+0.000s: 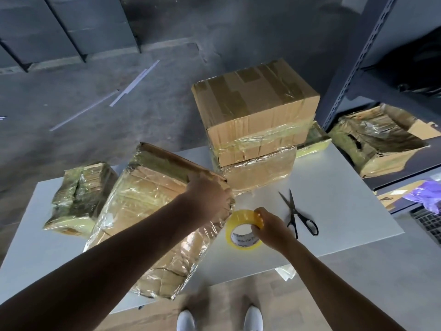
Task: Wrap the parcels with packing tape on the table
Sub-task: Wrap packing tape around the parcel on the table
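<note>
**Now: tape roll held at the parcel's right edge**

Nearest the person, the large flat brown cardboard parcel, skinned in glossy clear tape, lies on the left-centre of the white table. Its long axis runs from the near table edge away from the person. The left hand grips the parcel's far right corner, fingers curled over the edge.

Just right of that edge, and just nearer than the left hand, the yellow-tinted roll of clear packing tape stands tilted on the table. The right hand has its grip closed round the roll, fingertips on the outer band. The roll is therefore on the right hand's side, so any strip would probably be drawn leftward across the parcel's short width.

Print inside the roll's white core reads roughly "MADE IN CHINA", seen upside down.

Black-handled scissors lie just right of the right hand. Two stacked taped cardboard boxes stand behind.
</note>
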Tool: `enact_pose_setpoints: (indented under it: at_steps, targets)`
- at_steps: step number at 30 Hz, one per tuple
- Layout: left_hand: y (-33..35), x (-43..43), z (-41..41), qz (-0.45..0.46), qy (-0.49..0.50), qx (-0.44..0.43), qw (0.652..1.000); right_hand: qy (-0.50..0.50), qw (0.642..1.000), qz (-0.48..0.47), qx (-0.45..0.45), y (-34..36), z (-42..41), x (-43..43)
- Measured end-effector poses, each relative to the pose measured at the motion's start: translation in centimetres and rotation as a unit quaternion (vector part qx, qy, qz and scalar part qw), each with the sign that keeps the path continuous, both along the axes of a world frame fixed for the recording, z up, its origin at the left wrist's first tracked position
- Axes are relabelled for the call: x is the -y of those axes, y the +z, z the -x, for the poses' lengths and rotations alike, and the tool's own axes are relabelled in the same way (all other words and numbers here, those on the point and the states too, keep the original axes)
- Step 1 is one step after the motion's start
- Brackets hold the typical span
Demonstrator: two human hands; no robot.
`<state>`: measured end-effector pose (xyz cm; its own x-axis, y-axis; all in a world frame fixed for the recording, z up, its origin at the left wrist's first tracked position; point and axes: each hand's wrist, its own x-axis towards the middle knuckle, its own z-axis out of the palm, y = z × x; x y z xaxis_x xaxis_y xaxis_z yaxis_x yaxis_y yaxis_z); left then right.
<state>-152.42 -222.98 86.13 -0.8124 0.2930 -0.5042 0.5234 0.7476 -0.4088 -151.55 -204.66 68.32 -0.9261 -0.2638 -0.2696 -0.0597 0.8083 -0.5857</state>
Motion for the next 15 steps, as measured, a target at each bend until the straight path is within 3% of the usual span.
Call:
enact_pose_setpoints:
  at_steps: [4, 7, 15]
  targets:
    - [0.7, 4.1, 0.3, -0.157, -0.021, -0.012, 0.987, -0.025, 0.997, 0.073, 0.016, 0.9, 0.0, 0.7]
    - [1.7, 7.5, 1.3, -0.263, 0.069, 0.023, 0.962, -0.007, 0.994, 0.108, -0.003, 2.4, 0.6, 2.0]
    - [-1.5, 13.7, 5.2, -0.276, 0.175, 0.163, 0.931, 0.042, 0.996, 0.071, 0.015, 3.1, 0.6, 5.2]
